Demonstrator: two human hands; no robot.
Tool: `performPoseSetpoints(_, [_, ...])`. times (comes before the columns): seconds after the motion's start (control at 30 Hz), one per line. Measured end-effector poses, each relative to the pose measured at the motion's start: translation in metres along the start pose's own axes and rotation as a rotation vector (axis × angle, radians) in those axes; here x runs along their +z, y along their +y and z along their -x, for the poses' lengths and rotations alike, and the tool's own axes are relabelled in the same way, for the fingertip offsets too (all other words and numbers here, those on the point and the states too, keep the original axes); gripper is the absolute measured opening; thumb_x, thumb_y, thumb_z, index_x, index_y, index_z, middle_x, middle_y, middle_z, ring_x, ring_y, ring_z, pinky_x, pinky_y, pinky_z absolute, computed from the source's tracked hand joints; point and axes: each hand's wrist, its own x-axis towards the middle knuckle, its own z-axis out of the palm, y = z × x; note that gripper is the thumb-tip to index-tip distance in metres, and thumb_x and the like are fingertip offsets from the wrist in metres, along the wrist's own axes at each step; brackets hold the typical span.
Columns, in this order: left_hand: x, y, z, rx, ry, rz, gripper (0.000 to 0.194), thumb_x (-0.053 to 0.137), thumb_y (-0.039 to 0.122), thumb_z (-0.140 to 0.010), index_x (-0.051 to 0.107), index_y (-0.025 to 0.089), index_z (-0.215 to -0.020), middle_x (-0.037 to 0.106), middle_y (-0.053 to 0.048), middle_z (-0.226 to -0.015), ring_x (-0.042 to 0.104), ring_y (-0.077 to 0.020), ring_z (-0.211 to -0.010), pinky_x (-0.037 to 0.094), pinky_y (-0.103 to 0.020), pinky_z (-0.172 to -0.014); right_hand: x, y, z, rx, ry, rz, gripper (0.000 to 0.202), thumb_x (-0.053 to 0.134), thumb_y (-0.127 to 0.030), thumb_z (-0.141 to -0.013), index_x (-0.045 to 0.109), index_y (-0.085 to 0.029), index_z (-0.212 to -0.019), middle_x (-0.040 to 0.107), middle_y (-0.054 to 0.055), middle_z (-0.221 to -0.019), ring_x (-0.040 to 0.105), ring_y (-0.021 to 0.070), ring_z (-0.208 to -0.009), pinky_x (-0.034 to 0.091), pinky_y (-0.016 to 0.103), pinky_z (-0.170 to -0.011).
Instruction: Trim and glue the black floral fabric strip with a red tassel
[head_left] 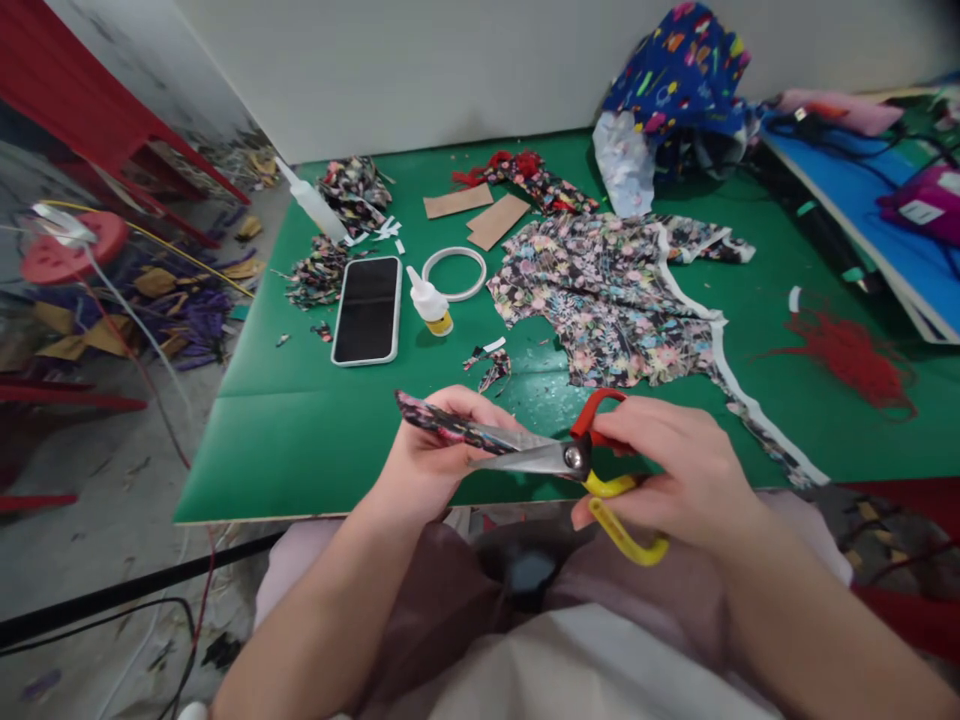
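My left hand (442, 440) is closed on a narrow folded strip of dark floral fabric (439, 418), pinched between thumb and fingers. In my right hand (675, 455) is a pair of scissors (536, 458) with one red and one yellow handle. Its blades are parted and point left, lying along the strip beside my left fingers. Past my hands, a larger piece of floral fabric (600, 290) with white edging lies spread on the green table. Small fabric scraps (495, 370) are scattered nearer to my left hand.
On the green table (247, 440) are a phone (367, 310), a small glue bottle (431, 305), a white ring (455, 273), a taller squeeze bottle (311, 200) and brown card pieces (499, 220). Red threads (855, 355) and a blue board (862, 190) lie right; a patterned blue cloth (679, 80) sits behind.
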Motion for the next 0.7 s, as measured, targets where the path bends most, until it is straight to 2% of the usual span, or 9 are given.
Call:
performPoseSetpoints(0.13, [0.0002, 0.0006, -0.0001, 0.010, -0.035, 0.030, 0.013, 0.074, 0.031, -0.071, 0.069, 0.020, -0.073, 0.073, -0.001, -0.072, 0.070, -0.0185, -0.072, 0.057, -0.032, -0.070, -0.0002, -0.0002, 0.0004, -0.030, -0.003, 0.021, 0.040, 0.077, -0.042, -0.063, 0.056, -0.018, -0.087, 0.059, -0.001, -0.067, 0.053, 0.0122, -0.060, 0.042, 0.025, -0.055])
performPoseSetpoints(0.33, [-0.0008, -0.0020, -0.0001, -0.006, -0.059, 0.047, 0.013, 0.073, 0.032, -0.072, 0.069, 0.020, -0.074, 0.073, -0.001, -0.073, 0.070, -0.0184, -0.071, 0.057, -0.031, -0.069, 0.0011, -0.0018, -0.0003, -0.022, -0.009, 0.027, 0.036, 0.074, -0.043, -0.066, 0.057, -0.017, -0.084, 0.058, 0.000, -0.064, 0.050, 0.0121, -0.057, 0.041, 0.025, -0.053])
performPoseSetpoints(0.5, [0.0005, -0.0016, 0.0000, -0.005, -0.027, 0.009, 0.020, 0.074, 0.039, -0.070, 0.068, 0.021, -0.071, 0.072, -0.001, -0.070, 0.069, -0.0181, -0.067, 0.056, -0.032, -0.068, 0.0000, -0.0035, -0.0007, -0.003, -0.040, 0.015, 0.036, 0.072, -0.046, -0.067, 0.056, -0.019, -0.085, 0.059, 0.000, -0.065, 0.051, 0.0126, -0.057, 0.041, 0.026, -0.054])
performPoseSetpoints(0.7, [0.0011, -0.0018, -0.0002, -0.013, -0.075, 0.046, 0.014, 0.074, 0.034, -0.071, 0.070, 0.021, -0.076, 0.073, -0.003, -0.075, 0.069, -0.0192, -0.072, 0.056, -0.033, -0.070, 0.0001, -0.0037, -0.0006, 0.003, -0.055, 0.001, 0.036, 0.070, -0.048, -0.069, 0.056, -0.020, -0.088, 0.059, -0.001, -0.065, 0.051, 0.0126, -0.058, 0.041, 0.026, -0.054])
